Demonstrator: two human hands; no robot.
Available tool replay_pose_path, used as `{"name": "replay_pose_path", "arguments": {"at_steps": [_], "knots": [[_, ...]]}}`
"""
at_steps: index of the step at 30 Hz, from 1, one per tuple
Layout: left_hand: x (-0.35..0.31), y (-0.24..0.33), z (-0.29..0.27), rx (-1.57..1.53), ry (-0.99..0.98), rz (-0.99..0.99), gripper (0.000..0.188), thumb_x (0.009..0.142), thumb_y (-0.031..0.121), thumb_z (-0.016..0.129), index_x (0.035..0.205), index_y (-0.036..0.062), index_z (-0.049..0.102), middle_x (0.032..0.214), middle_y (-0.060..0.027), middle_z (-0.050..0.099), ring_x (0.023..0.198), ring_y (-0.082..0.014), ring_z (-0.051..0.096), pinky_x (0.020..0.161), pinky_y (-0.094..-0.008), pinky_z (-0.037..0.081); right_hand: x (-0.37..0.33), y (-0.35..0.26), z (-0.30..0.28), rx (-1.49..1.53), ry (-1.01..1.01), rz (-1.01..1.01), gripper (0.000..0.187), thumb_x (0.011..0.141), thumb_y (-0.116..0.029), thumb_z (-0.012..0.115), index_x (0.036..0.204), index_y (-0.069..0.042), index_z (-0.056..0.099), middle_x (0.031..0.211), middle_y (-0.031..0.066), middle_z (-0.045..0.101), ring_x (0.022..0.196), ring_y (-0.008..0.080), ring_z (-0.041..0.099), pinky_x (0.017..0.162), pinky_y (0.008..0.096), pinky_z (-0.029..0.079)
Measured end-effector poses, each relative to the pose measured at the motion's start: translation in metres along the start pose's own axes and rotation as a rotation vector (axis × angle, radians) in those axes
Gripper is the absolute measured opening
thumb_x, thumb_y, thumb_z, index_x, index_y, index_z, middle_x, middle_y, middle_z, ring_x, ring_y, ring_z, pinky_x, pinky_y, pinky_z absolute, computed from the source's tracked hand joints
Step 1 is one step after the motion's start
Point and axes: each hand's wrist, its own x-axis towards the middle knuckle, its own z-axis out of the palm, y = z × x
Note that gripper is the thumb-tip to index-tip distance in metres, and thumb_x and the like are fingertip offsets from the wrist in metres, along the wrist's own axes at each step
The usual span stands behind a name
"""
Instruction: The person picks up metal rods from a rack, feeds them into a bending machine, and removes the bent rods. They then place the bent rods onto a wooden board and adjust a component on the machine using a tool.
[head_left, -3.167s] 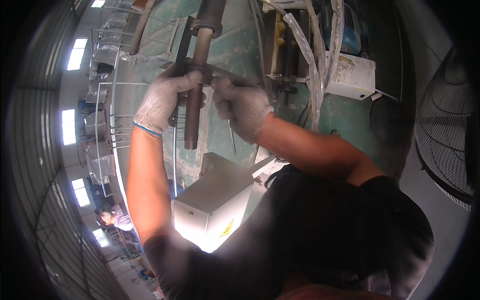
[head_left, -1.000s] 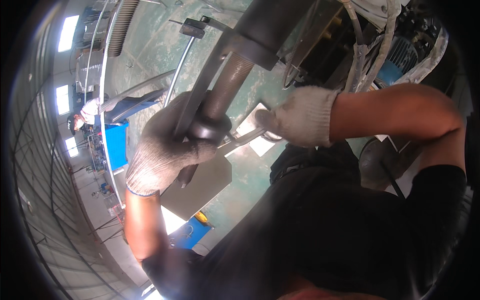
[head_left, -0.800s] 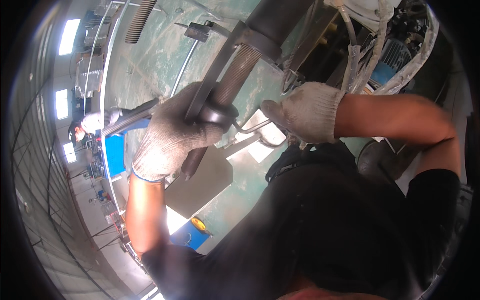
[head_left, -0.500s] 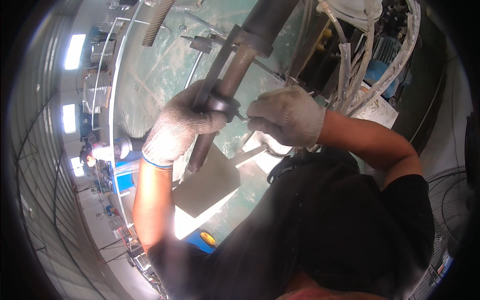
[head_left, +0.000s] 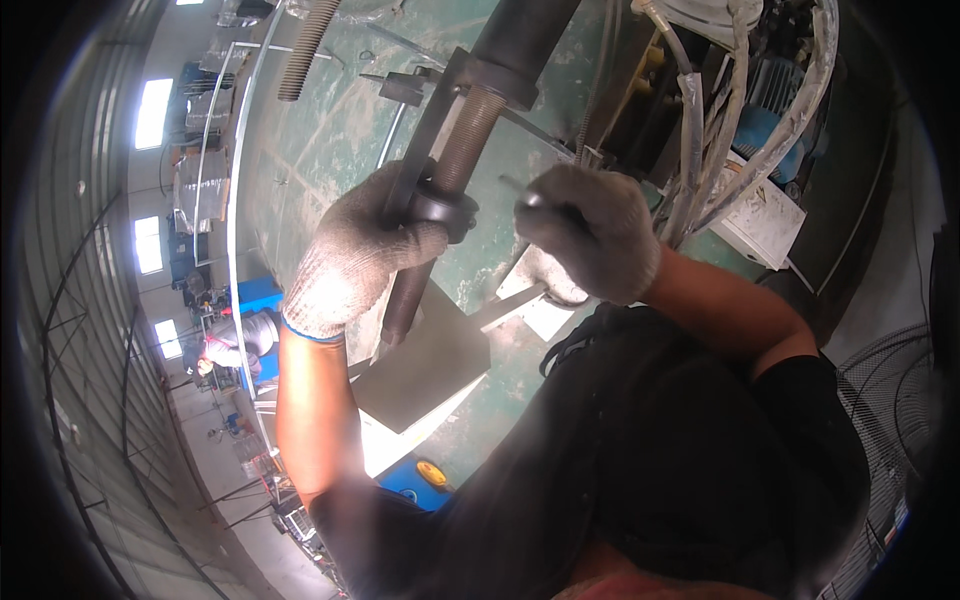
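A black cylinder (head_left: 522, 45) slants down from the top, and a threaded rod (head_left: 472, 145) runs out of it. Around the rod sits a dark round collar (head_left: 450, 212), beside a flat dark bar (head_left: 428, 130). Wearing a knit glove, my left hand (head_left: 355, 240) is wrapped round the collar and the lower end of the bar. My gloved right hand (head_left: 598, 235) is closed, apart from the collar on its right side. From its fingers sticks out a thin metal tool (head_left: 511, 183), smeared by motion; its exact kind is unclear.
Below the rod stands a grey box-shaped block (head_left: 425, 355). Wrapped hoses (head_left: 690, 130) and a blue motor (head_left: 770, 130) are at upper right, a mesh fan (head_left: 885, 400) at lower right. Another threaded rod (head_left: 308, 50) shows at upper left. Another person (head_left: 240, 342) is far left.
My right hand has drawn away from the collar, and the thin tool has swung clear of it, pointing up and left. My left hand keeps its grip.
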Motion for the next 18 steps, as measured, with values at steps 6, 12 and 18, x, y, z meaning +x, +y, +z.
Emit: {"name": "replay_pose_path", "arguments": {"at_steps": [6, 12, 18], "knots": [[0.001, -0.006, -0.005, -0.02, -0.017, 0.007, 0.055, 0.092, 0.012, 0.082, 0.143, -0.0024, 0.067, 0.121, -0.0097, 0.078, 0.112, -0.0208, 0.073, 0.106, -0.0369, 0.056, -0.001, 0.001, 0.028, 0.152, -0.046, 0.251, 0.048, 0.086, -0.009, 0.089, 0.129, -0.005, 0.071, 0.063, -0.0022, 0.051, 0.057, 0.005, 0.046, 0.055, 0.0292, 0.038], [0.001, -0.004, -0.007, -0.049, -0.016, 0.012, 0.057, 0.089, 0.012, 0.086, 0.142, -0.0018, 0.068, 0.119, -0.0083, 0.077, 0.113, -0.0204, 0.07, 0.105, -0.037, 0.056, 0.004, 0.015, 0.039, -0.018, -0.011, 0.01, 0.05, 0.084, -0.023, 0.094, 0.124, -0.004, 0.071, 0.08, 0.0123, 0.067, 0.066, 0.0274, 0.066, 0.065, 0.0397, 0.053], [-0.003, -0.003, -0.011, -0.135, -0.033, 0.032, 0.055, 0.091, 0.015, 0.087, 0.14, -0.0024, 0.069, 0.119, -0.0078, 0.076, 0.113, -0.0204, 0.07, 0.105, -0.0363, 0.055, 0.008, 0.012, 0.042, -0.034, 0.074, -0.139, 0.036, 0.085, -0.019, 0.091, 0.114, -0.004, 0.078, 0.075, 0.0094, 0.066, 0.062, 0.0242, 0.065, 0.061, 0.0373, 0.053]]}}
